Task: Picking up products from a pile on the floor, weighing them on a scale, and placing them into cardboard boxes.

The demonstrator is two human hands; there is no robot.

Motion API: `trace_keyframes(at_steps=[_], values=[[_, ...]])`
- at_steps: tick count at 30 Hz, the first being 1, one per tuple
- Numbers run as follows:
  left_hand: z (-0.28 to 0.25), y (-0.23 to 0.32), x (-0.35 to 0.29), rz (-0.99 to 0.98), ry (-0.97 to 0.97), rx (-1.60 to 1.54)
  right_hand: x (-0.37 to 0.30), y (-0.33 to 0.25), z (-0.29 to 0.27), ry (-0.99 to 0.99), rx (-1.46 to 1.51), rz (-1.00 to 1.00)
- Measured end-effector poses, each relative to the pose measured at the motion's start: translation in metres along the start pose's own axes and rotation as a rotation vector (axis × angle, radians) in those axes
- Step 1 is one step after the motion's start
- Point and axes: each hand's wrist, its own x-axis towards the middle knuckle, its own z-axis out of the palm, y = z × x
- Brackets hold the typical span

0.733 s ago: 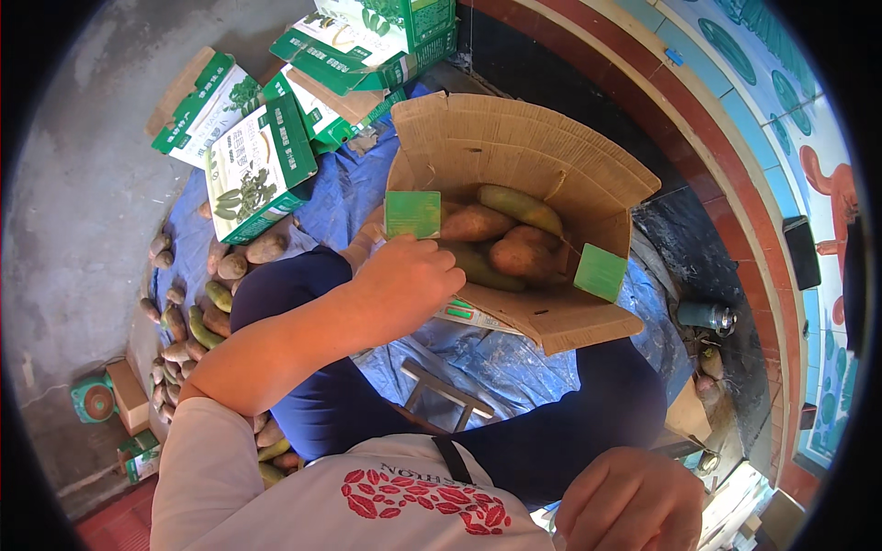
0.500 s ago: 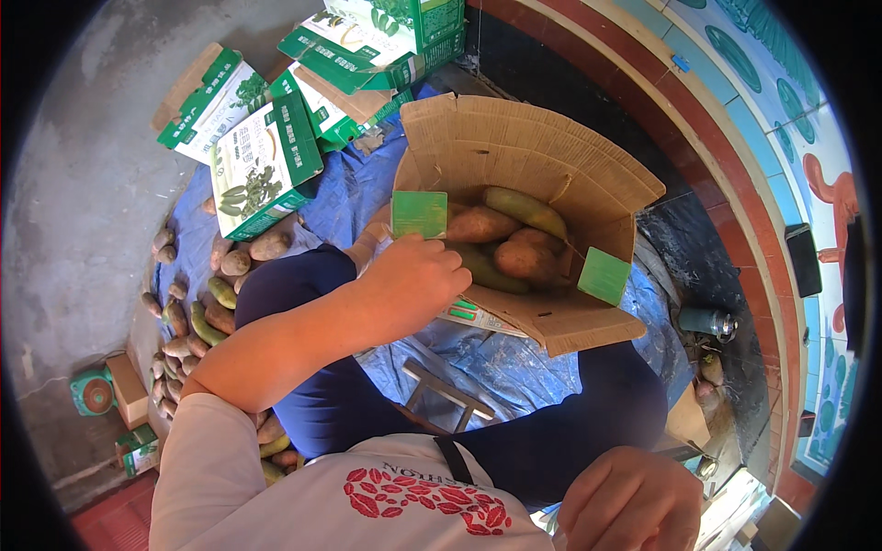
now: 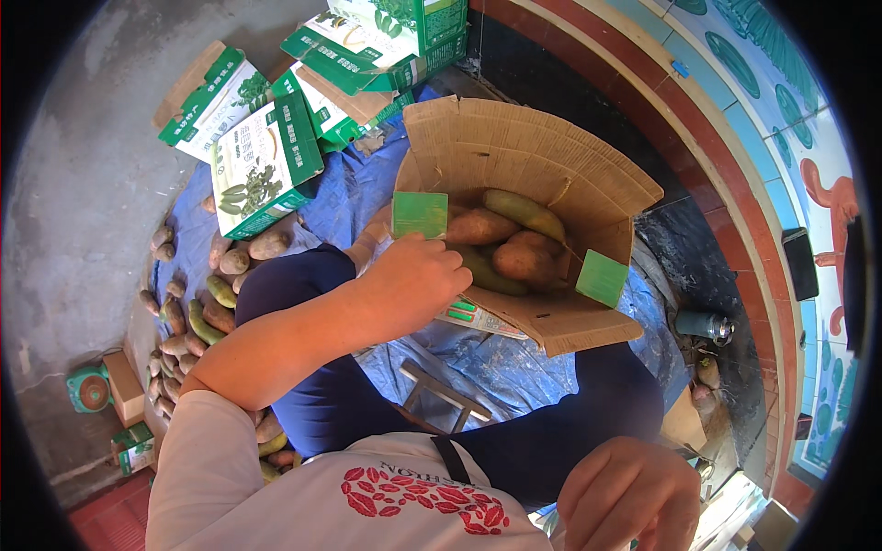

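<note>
Carton: open, just right of centre in the upper half of the frame, beyond the person's lap. Left hand: fingers bent, partly closed, at the lower edge of the left tab; whether it pinches the tab, I cannot tell. Right hand: lower right of the frame, near the shirt, fingers half curled; palm hidden, so any hold cannot be determined.

Risks, in my judgement. A white panel juts from under the carton's near edge; if the carton bears on it, a sideways pull could slide or tip the load. The near flap slopes outward, so a tilt toward the lap could let a root roll over it. Hard tugging could tear the tab.

Containers. Carton holds two green roots and at least two reddish-brown roots, lying against one another; the bottom is not visible. Green-and-white boxes, upper left, are stacked at angles, some flaps loose; contents not visible. Loose roots, left of frame, lie uncontained beside and on the blue sheet.
</note>
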Motion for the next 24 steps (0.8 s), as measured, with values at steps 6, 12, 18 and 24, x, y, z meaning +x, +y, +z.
trace_keyframes(at_steps=[6,12,18,24], values=[[0.0002,-0.0001,0.0,-0.005,-0.007,0.003,-0.0001,0.0013,0.0019,-0.031,0.002,0.001],[0.0009,-0.0005,-0.0001,-0.009,-0.001,0.0,0.0007,0.0015,-0.0005,-0.085,0.001,-0.001],[0.001,-0.0008,0.0002,-0.004,0.001,-0.019,-0.0061,-0.0004,0.0022,-0.049,0.028,0.031],[0.0023,-0.0011,0.0024,-0.003,-0.01,-0.015,-0.0031,0.0001,-0.0044,-0.101,0.011,0.015]])
